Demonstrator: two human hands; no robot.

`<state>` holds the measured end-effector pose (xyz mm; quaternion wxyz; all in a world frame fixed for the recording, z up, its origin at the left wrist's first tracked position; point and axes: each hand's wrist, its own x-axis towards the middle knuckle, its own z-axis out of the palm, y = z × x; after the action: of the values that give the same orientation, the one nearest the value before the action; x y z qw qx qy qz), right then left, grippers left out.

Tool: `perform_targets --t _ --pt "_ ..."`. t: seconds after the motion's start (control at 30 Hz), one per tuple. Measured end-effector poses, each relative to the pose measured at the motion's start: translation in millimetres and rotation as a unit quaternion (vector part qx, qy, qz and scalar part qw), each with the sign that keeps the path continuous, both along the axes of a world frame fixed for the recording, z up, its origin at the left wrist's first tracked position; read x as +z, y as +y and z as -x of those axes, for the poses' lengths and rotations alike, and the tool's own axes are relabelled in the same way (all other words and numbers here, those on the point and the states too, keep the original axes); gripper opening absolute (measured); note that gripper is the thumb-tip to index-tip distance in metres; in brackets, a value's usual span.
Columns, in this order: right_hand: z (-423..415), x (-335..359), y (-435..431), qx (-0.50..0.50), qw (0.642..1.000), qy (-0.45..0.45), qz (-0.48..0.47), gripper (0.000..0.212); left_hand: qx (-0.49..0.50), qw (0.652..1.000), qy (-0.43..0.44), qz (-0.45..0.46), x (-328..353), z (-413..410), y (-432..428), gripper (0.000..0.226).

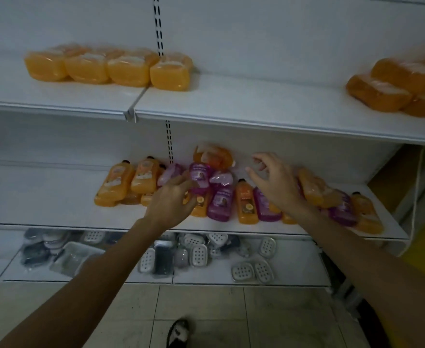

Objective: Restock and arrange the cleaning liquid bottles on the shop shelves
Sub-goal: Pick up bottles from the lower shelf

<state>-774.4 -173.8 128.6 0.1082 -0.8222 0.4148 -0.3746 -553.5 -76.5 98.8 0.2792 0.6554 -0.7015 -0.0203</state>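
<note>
Orange and purple cleaning liquid bottles lie in a loose pile on the middle shelf (55, 212). My left hand (173, 199) reaches into the pile, and its fingers and thumb close round the lower left side of a purple bottle (201, 175) that sits on top. My right hand (274, 183) hovers over the right part of the pile with fingers loosely spread, holding nothing. Below it lie an orange bottle (246, 202) and another purple bottle (221, 202). Two orange bottles (128, 180) lean at the pile's left end. An orange refill pack (212, 153) sits at the back.
The upper shelf (256, 104) carries a row of orange packs (108, 67) on the left and a stack of orange packs (402, 84) on the right. Wrapped soap dishes (198, 254) fill the bottom shelf. A shoe (178, 331) stands on the tiled floor.
</note>
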Motion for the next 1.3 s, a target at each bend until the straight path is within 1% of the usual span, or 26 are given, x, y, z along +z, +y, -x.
perform_targets --t 0.13,0.17,0.23,0.3,0.4,0.47,0.5,0.6,0.63,0.67,0.7,0.73,0.77,0.8,0.87,0.9,0.93,1.0,1.03,1.07,1.1,1.17,1.2,1.27,1.3 --pt "-2 -50 -26 -0.022 0.996 0.012 -0.09 0.027 0.026 0.998 0.046 -0.033 -37 -4 -24 0.047" --pt "-5 -62 -34 -0.03 0.993 0.019 -0.116 0.027 0.031 0.997 0.057 -0.041 -48 -8 -32 0.048" --pt "-11 -88 -52 -0.047 0.984 0.032 -0.167 0.03 0.051 0.994 0.077 -0.063 -70 -19 -52 0.041" --pt "-20 -113 -71 -0.067 0.973 0.021 -0.221 0.034 0.081 0.989 0.089 -0.082 -93 -35 -78 0.033" --pt "-37 -144 -100 -0.089 0.952 -0.014 -0.292 0.039 0.142 0.97 0.152 -0.124 -125 -54 -117 0.038" --pt "-53 -159 -122 -0.104 0.928 -0.042 -0.356 0.044 0.147 0.956 0.197 -0.158 -140 -58 -141 0.042" --pt "-59 -169 -137 -0.115 0.911 -0.059 -0.391 0.051 0.145 0.951 0.214 -0.172 -146 -59 -152 0.046" --pt "-68 -220 -198 -0.143 0.859 -0.139 -0.471 0.098 0.168 0.92 0.28 -0.218 -162 -64 -186 0.062" --pt "-73 -228 -211 -0.144 0.843 -0.157 -0.493 0.096 0.175 0.911 0.294 -0.232 -166 -65 -195 0.066" --pt "-79 -226 -217 -0.14 0.83 -0.178 -0.509 0.079 0.181 0.905 0.296 -0.244 -169 -65 -205 0.068" --pt "-89 -211 -213 -0.139 0.824 -0.194 -0.514 0.055 0.186 0.901 0.293 -0.259 -169 -64 -212 0.068" --pt "-98 -200 -211 -0.135 0.823 -0.197 -0.516 0.037 0.19 0.898 0.294 -0.266 -170 -61 -220 0.067" --pt "-103 -197 -213 -0.137 0.819 -0.197 -0.52 0.027 0.19 0.894 0.304 -0.268 -171 -60 -227 0.067" --pt "-105 -194 -214 -0.141 0.809 -0.208 -0.532 0.023 0.188 0.889 0.315 -0.274 -173 -59 -234 0.07" --pt "-104 -192 -215 -0.142 0.775 -0.245 -0.564 0.028 0.193 0.866 0.351 -0.299 -174 -60 -244 0.084" --pt "-101 -191 -215 -0.146 0.755 -0.262 -0.584 0.027 0.2 0.846 0.38 -0.317 -173 -60 -245 0.092" --pt "-96 -190 -212 -0.148 0.739 -0.275 -0.596 0.024 0.205 0.822 0.421 -0.323 -171 -60 -243 0.092" --pt "-90 -185 -203 -0.144 0.724 -0.296 -0.606 0.024 0.224 0.767 0.513 -0.313 -165 -60 -234 0.072" --pt "-87 -182 -197 -0.141 0.713 -0.308 -0.615 0.027 0.23 0.743 0.544 -0.314 -162 -59 -227 0.069" --pt "-84 -181 -191 -0.135 0.7 -0.318 -0.625 0.029 0.231 0.728 0.56 -0.322 -157 -59 -219 0.073" --pt "-80 -176 -182 -0.126 0.688 -0.327 -0.636 0.027 0.226 0.725 0.562 -0.329 -155 -58 -212 0.076" --pt "-70 -167 -166 -0.098 0.675 -0.327 -0.654 0.017 0.217 0.728 0.562 -0.328 -146 -56 -189 0.065" --pt "-64 -163 -157 -0.078 0.67 -0.327 -0.662 0.015 0.217 0.726 0.565 -0.326 -144 -56 -177 0.063" --pt "-52 -154 -137 -0.046 0.663 -0.333 -0.669 0.025 0.215 0.733 0.562 -0.317 -137 -52 -149 0.07" --pt "-46 -150 -126 -0.036 0.665 -0.331 -0.668 0.033 0.216 0.744 0.559 -0.297 -133 -49 -133 0.071"
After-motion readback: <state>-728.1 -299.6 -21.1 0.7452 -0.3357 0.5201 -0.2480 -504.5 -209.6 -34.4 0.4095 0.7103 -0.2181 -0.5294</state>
